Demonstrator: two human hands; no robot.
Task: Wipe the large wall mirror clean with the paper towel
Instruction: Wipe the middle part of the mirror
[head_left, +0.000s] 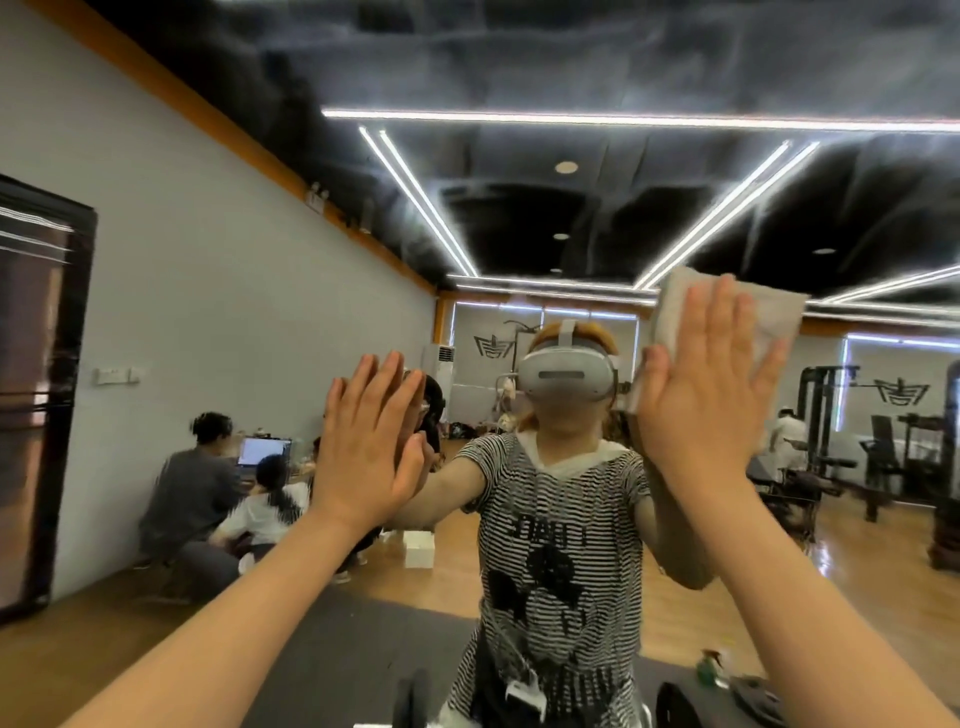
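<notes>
- Large wall mirror (613, 218): filling nearly the whole view and lying directly under the fingertips of both hands; it is reflecting a gym room with a dark ceiling and bright strip lights.
- Right hand (701, 410): lying flat, fingers (727, 332) straight and slightly spread, pointing upward; it is pressing the paper towel against the glass.
- Paper towel (680, 296): white, folded, sitting between the right palm and the mirror; its upper edge is showing above the fingertips and a strip is showing beside the thumb.
- Left hand (363, 441): lying flat on the glass, fingers (387, 384) straight and close together, pointing upward, holding nothing; its reflection is meeting it at the fingertips.
- Reflected person (561, 519): standing between the two sets of fingers, wearing a striped shirt and a white headset (566, 374).
- Seated people (218, 493): reflected below and outside the left fingers, gathering near a lit laptop screen (265, 451).
- Gym machines (852, 441): reflected beyond the right fingers, standing on a wooden floor (831, 597).
- Green spray bottle (707, 666): blurred, well below the right wrist.
</notes>
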